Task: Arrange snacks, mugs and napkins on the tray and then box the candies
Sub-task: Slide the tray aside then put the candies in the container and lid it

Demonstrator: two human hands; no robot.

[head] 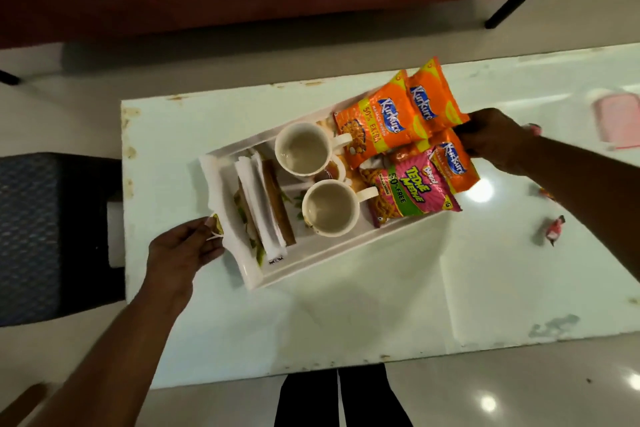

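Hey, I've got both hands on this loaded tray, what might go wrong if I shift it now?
The orange snack packets overhang the white rectangular tray at its far end, so a tilt may spill them. The two white mugs stand loose and might slide. The left hand and right hand each hold just one end.

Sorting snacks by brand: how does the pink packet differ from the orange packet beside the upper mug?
The pink packet reads Tedhe Medhe and lies near the tray's front edge; the orange packet reads Kurkure and lies at its far edge. Both are sealed and overlap neighbouring packets.
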